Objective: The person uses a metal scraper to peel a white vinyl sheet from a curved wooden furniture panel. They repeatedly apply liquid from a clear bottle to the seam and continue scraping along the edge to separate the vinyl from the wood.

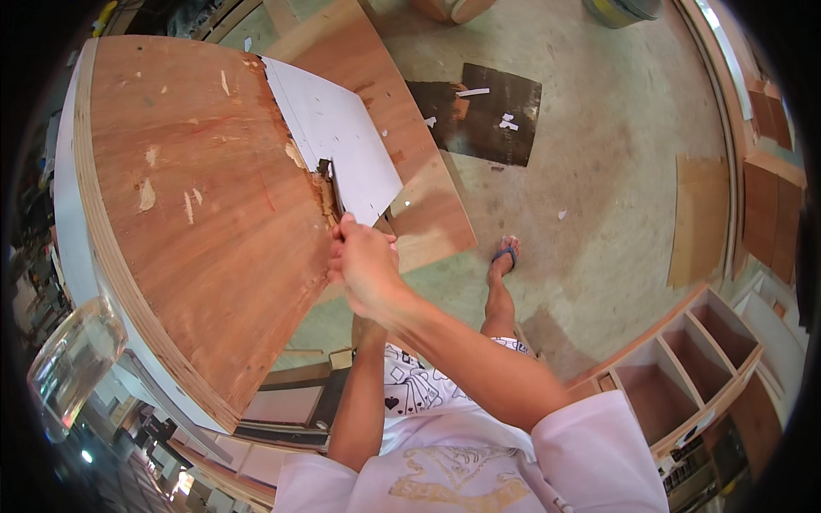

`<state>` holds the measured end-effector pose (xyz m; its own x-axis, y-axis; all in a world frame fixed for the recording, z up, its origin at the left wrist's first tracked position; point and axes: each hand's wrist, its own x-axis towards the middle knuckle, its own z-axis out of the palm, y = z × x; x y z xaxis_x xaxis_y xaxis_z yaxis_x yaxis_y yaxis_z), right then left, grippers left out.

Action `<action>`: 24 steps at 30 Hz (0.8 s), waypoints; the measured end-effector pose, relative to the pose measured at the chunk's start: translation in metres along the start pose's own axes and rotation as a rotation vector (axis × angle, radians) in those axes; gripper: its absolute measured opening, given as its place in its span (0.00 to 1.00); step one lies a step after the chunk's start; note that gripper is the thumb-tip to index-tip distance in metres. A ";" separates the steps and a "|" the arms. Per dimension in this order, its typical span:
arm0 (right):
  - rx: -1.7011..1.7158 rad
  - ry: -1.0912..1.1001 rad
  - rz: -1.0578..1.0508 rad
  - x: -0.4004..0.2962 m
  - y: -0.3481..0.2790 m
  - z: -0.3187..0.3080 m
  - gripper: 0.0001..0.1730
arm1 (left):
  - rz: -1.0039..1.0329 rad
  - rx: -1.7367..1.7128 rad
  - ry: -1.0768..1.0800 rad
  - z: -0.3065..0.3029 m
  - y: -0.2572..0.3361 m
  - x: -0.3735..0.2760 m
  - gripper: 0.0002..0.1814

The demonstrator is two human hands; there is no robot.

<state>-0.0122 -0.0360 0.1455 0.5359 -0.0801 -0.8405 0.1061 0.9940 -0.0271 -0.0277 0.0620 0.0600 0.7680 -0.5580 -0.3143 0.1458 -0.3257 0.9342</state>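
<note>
My right hand is closed at the edge of a large plywood panel. A thin dark strip runs up from its fingers; whether this is a tool's blade or a torn edge, I cannot tell. Beside it, a white laminate sheet lies against a ragged, brown-stained edge of the plywood. My left hand is mostly hidden beneath the right one, with a few fingertips seemingly showing at the panel's edge. What it holds cannot be seen. Pale chipped patches mark the plywood face.
A wider plywood board lies beyond the laminate. Dark sheets with white scraps rest on the concrete floor. An open wooden compartment unit stands at the right. A clear plastic object is at the left.
</note>
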 end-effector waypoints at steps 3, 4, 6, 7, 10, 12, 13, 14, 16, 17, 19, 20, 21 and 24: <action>0.094 -0.043 -0.031 0.010 -0.018 0.006 0.21 | 0.073 0.089 -0.030 0.000 -0.002 0.003 0.42; 0.041 -0.086 -0.037 0.012 -0.027 0.002 0.21 | 0.108 0.130 -0.032 -0.002 -0.002 0.004 0.42; -0.426 -0.075 -0.275 0.015 -0.045 -0.003 0.23 | 0.105 0.176 -0.035 -0.005 0.002 0.003 0.42; -0.677 -0.017 -0.472 0.027 -0.056 -0.003 0.22 | 0.090 0.185 -0.042 -0.004 0.008 0.005 0.42; -1.169 0.058 -0.892 0.086 -0.079 -0.009 0.23 | -0.038 0.189 -0.050 -0.004 0.032 -0.001 0.41; -1.171 -0.065 -0.930 0.122 -0.080 -0.008 0.25 | -0.082 0.235 -0.083 -0.012 0.035 -0.007 0.40; -1.141 -0.112 -0.845 0.127 -0.080 -0.007 0.25 | -0.111 0.258 -0.096 -0.019 0.035 -0.015 0.40; -1.108 -0.157 -0.761 0.130 -0.080 -0.007 0.24 | -0.067 0.342 -0.129 -0.029 0.031 -0.023 0.39; -0.935 -0.250 -0.635 0.143 -0.081 -0.005 0.20 | 0.019 0.505 -0.188 -0.053 0.024 -0.039 0.38; -0.932 -0.243 -0.613 0.150 -0.083 -0.006 0.19 | -0.016 0.536 -0.180 -0.063 0.027 -0.047 0.36; -0.926 -0.234 -0.563 0.152 -0.084 -0.002 0.18 | -0.090 0.600 -0.161 -0.082 0.047 -0.060 0.31; -0.955 -0.167 -0.596 0.152 -0.086 -0.001 0.17 | -0.078 0.556 -0.070 -0.088 0.050 -0.066 0.30; -0.984 -0.107 -0.623 0.154 -0.084 0.002 0.17 | -0.070 0.514 0.028 -0.096 0.053 -0.073 0.29; -0.984 0.126 -0.726 0.180 -0.093 -0.016 0.17 | 0.025 0.419 0.189 -0.109 0.067 -0.082 0.26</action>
<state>0.0607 -0.1417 -0.0117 0.5253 -0.6848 -0.5050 -0.3606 0.3584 -0.8611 -0.0129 0.1689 0.1667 0.8742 -0.4329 -0.2201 -0.1085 -0.6160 0.7802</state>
